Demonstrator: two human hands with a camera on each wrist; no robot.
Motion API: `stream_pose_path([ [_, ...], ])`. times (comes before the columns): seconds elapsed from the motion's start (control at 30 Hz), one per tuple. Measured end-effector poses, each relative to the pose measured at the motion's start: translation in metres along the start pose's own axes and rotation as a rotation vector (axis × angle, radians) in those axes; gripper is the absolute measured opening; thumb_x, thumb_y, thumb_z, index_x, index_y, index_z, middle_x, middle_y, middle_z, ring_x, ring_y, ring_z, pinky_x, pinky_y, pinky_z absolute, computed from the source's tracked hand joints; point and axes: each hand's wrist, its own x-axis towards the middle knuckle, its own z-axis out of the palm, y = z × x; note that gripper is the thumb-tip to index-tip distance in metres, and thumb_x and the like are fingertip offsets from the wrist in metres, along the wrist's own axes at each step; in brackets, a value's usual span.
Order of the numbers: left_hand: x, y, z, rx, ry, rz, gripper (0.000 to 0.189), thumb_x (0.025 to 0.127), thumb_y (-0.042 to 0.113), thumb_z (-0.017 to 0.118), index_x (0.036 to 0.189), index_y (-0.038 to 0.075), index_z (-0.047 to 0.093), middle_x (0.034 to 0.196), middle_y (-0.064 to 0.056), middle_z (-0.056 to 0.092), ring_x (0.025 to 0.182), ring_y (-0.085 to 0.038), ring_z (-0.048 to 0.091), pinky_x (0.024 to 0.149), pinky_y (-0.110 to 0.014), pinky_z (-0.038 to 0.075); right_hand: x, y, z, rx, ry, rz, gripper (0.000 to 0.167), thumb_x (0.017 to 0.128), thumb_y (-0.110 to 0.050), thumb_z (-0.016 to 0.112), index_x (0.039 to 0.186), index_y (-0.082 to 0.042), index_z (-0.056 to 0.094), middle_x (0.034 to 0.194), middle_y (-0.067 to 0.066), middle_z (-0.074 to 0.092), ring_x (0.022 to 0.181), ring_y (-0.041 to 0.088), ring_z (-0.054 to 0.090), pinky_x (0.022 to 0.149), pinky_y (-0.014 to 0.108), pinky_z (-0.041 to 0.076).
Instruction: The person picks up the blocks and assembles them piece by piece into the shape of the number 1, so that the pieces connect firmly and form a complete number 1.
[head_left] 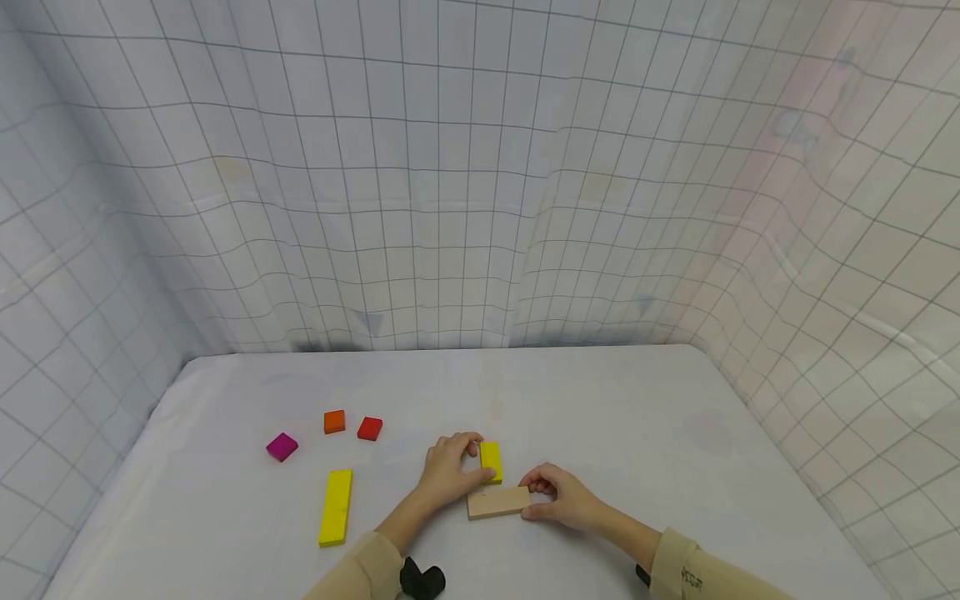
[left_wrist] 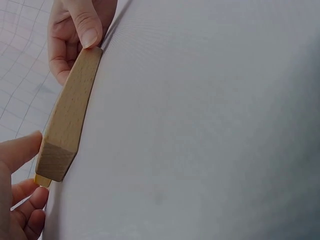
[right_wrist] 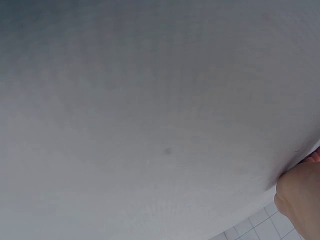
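A short yellow block [head_left: 490, 460] lies between the thumb and fingertips of my left hand [head_left: 446, 473], thumb at its near end. Just in front of it is a plain wooden block [head_left: 498, 502], lying crosswise. My right hand [head_left: 562, 498] pinches this block by its right end, thumb on the near side. In the left wrist view the wooden block [left_wrist: 70, 112] hides most of the yellow block [left_wrist: 42, 180], and the right hand [left_wrist: 82, 30] shows at the top. Only the edge of the right hand [right_wrist: 300, 195] enters the right wrist view.
To the left lies a long yellow block [head_left: 335, 508]. Beyond it are a magenta block [head_left: 282, 447], an orange block [head_left: 334, 422] and a red block [head_left: 370, 428]. A white cloth covers the table [head_left: 637, 417]; a gridded curtain [head_left: 450, 208] surrounds it.
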Motion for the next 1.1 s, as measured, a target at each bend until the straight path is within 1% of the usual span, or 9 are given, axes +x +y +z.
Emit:
stream_pose_path([
  [0.1,0.000,-0.001,0.001,-0.011,0.016,0.012,0.034,0.076,0.027,0.070,0.103,0.009,0.059,0.081,0.003,0.052,0.081,-0.016,0.042,0.072,-0.034,0.028,0.000,0.000,0.000,0.002,-0.002,0.003,0.032,0.077,-0.007,0.072,0.103,0.004,0.057,0.093,0.009,0.053,0.087,0.019,0.045,0.078,0.024,0.039],
  [0.2,0.000,-0.003,0.001,-0.022,0.019,0.013,0.030,0.077,0.025,0.070,0.101,0.010,0.060,0.082,0.003,0.052,0.081,-0.016,0.042,0.071,-0.033,0.027,0.001,0.000,0.000,0.003,-0.005,0.003,0.032,0.077,-0.008,0.072,0.103,0.004,0.057,0.094,0.009,0.053,0.087,0.020,0.045,0.078,0.025,0.039],
  [0.3,0.000,-0.004,0.000,-0.026,0.014,0.018,0.029,0.076,0.026,0.070,0.099,0.010,0.061,0.082,0.003,0.053,0.081,-0.016,0.042,0.071,-0.033,0.027,0.001,0.000,-0.001,0.003,-0.008,0.007,0.032,0.077,-0.008,0.072,0.103,0.004,0.057,0.093,0.009,0.053,0.087,0.020,0.045,0.078,0.025,0.039],
  [0.5,-0.001,-0.001,-0.002,-0.035,-0.007,-0.005,0.030,0.076,0.028,0.071,0.098,0.011,0.062,0.083,0.003,0.054,0.083,-0.016,0.042,0.072,-0.034,0.028,0.001,0.000,-0.001,-0.005,-0.015,0.013,0.032,0.077,-0.008,0.072,0.103,0.003,0.057,0.094,0.008,0.053,0.087,0.019,0.045,0.078,0.025,0.039],
  [0.7,-0.002,0.000,-0.004,-0.031,-0.015,0.012,0.031,0.073,0.028,0.073,0.096,0.011,0.063,0.085,0.001,0.054,0.084,-0.018,0.043,0.073,-0.036,0.029,0.001,0.000,-0.001,-0.007,-0.012,0.016,0.031,0.077,-0.008,0.072,0.103,0.002,0.057,0.093,0.007,0.053,0.087,0.019,0.045,0.078,0.025,0.039],
  [0.93,-0.001,-0.002,-0.003,-0.033,-0.017,0.022,0.031,0.071,0.029,0.074,0.095,0.011,0.063,0.085,0.002,0.054,0.085,-0.019,0.044,0.073,-0.036,0.029,0.010,0.035,0.000,-0.028,-0.012,0.035,0.035,0.075,-0.020,0.075,0.102,-0.005,0.059,0.093,0.001,0.052,0.086,0.014,0.045,0.077,0.021,0.039],
  [1.1,-0.001,-0.002,-0.003,-0.037,-0.021,0.017,0.032,0.071,0.030,0.074,0.095,0.011,0.062,0.086,0.001,0.054,0.086,-0.019,0.043,0.074,-0.037,0.029,0.011,0.036,0.000,-0.032,-0.013,0.029,0.035,0.075,-0.021,0.076,0.101,-0.005,0.059,0.092,0.001,0.052,0.086,0.014,0.045,0.077,0.021,0.039],
])
